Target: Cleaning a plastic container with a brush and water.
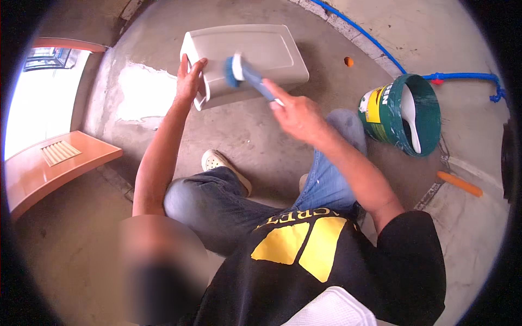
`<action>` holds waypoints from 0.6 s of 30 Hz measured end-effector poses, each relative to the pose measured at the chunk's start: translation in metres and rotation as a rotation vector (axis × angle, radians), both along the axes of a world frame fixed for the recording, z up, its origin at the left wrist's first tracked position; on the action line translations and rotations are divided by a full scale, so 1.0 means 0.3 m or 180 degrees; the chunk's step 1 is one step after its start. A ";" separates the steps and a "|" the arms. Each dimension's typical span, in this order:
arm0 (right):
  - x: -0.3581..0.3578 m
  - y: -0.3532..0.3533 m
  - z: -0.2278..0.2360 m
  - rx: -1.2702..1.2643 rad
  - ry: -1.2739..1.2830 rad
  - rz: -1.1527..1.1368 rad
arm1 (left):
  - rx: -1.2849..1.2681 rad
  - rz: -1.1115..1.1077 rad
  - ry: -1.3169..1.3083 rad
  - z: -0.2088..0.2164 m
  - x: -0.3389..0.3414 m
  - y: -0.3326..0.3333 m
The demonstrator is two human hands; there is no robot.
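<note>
A pale grey-white plastic box-like piece (261, 49) with rounded edges lies on the concrete floor in front of me. My left hand (188, 81) grips its left edge, the thumb on the top face and the other fingers along the end. In my right hand (299, 114) is a scrub brush (251, 76) with a blue-grey handle, a white head and blue bristles. The brush head is at the box's near side, slightly blurred by motion. Whether the bristles press on the surface I cannot tell.
A green bucket (375, 122) stands tilted at the right with a white long-handled scoop (410, 122) inside. Behind it runs a blue hose (375, 42). An orange stick (460, 183) lies at far right. An orange-brown door (81, 163) with a vent is at left; a wet patch (144, 92) shines nearby.
</note>
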State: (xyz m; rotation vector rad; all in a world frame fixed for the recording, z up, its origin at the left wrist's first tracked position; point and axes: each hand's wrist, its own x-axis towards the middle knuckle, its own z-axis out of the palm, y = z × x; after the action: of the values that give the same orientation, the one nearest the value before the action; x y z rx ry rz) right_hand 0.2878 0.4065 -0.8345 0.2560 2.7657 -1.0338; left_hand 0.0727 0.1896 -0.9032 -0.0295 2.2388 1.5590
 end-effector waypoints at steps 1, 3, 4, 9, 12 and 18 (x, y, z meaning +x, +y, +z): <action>0.027 0.066 -0.088 0.0394 -0.0164 -0.0316 | -0.0015 -0.0023 -0.0065 0.007 0.000 0.006; 0.062 0.265 -0.223 0.0445 -0.0479 -0.0807 | 0.0008 -0.0090 -0.0122 0.018 -0.008 0.033; 0.041 0.294 -0.204 0.0512 -0.0333 -0.0981 | -0.0093 -0.0198 -0.0056 0.020 -0.012 0.036; -0.013 -0.025 -0.032 0.0091 0.0110 -0.0060 | -0.0045 0.0033 0.0172 -0.039 -0.044 -0.035; -0.025 -0.035 -0.049 0.0146 -0.0064 -0.0079 | 0.0264 -0.0048 -0.0178 -0.023 -0.022 -0.007; -0.005 0.597 -0.426 0.0813 0.0184 -0.1196 | 0.0309 -0.0003 -0.0680 -0.010 -0.059 0.026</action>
State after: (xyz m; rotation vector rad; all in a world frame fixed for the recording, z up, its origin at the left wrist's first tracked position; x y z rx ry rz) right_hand 0.2862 0.5857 -0.9622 0.8194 2.9694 -0.7608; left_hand 0.0550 0.1975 -0.9061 -0.1595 1.9971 1.5821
